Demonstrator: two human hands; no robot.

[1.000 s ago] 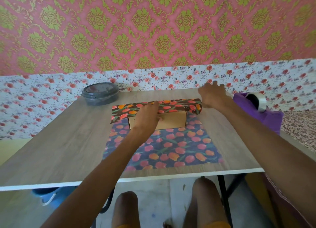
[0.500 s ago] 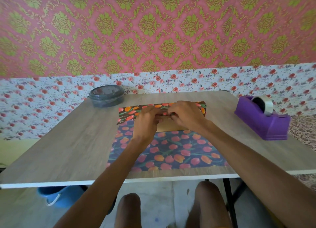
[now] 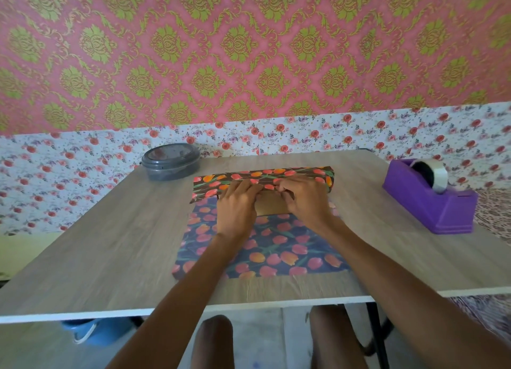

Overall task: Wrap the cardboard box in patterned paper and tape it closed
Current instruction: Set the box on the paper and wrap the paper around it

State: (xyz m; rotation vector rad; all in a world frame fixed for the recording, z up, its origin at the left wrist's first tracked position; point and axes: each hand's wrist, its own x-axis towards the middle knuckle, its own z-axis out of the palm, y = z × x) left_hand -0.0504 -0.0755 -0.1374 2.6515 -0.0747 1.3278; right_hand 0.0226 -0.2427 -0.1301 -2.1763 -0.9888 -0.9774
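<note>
A cardboard box [image 3: 272,207] sits near the middle of the wooden table [image 3: 110,244], on a sheet of patterned paper [image 3: 265,247] printed with tulips. The sheet's far part is folded up and over the box's top, with its edge reaching the near top corner. The rest lies flat on the table, stretching toward 6 o'clock almost to the table's near edge. Only a strip of the box's brown front shows, between the two hands.

The left hand [image 3: 237,202] lies with its fingers reaching forward over the folded edge, pressing the paper down onto the box. Just beside it, at 3 o'clock, the right hand [image 3: 304,202] has curled fingers that pinch the paper's edge against the box's top corner.

From the box, a purple tape dispenser [image 3: 431,208] holding a tape roll [image 3: 437,175] stands at 3 o'clock, well apart. A grey lidded container [image 3: 171,161] stands at 10 o'clock near the table's far edge. A blue bucket [image 3: 88,331] shows under the table at 7 o'clock.
</note>
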